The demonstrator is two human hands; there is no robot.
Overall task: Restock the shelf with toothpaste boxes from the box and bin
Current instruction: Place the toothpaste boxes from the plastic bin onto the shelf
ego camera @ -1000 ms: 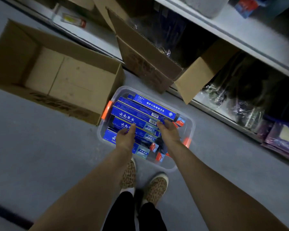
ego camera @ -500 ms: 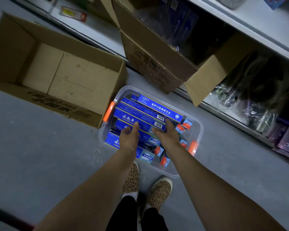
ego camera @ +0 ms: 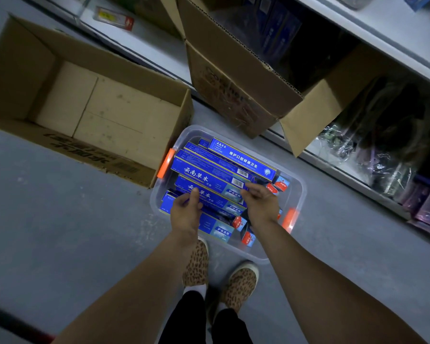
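Note:
A clear plastic bin [ego camera: 299, 187] with orange latches stands on the floor in front of my feet. Several blue toothpaste boxes [ego camera: 241, 160] lie stacked in it, some at a slant. My left hand [ego camera: 186, 212] grips the left part of one blue toothpaste box [ego camera: 215, 197] in the middle of the pile, thumb on top. My right hand [ego camera: 260, 203] has its fingers curled over the right end of the same layer of boxes. An empty open cardboard box [ego camera: 92, 112] sits on the floor to the left of the bin.
A second cardboard box [ego camera: 233, 78] with open flaps sits on the bottom shelf right behind the bin, dark packs inside. The grey shelf board [ego camera: 392, 38] runs above it. Plastic-wrapped goods [ego camera: 382, 150] fill the lower shelf at right. Grey floor lies around my feet.
Both hands have stayed in the bin on the blue boxes and closed a little more on them. The view has shifted slightly toward the bin.

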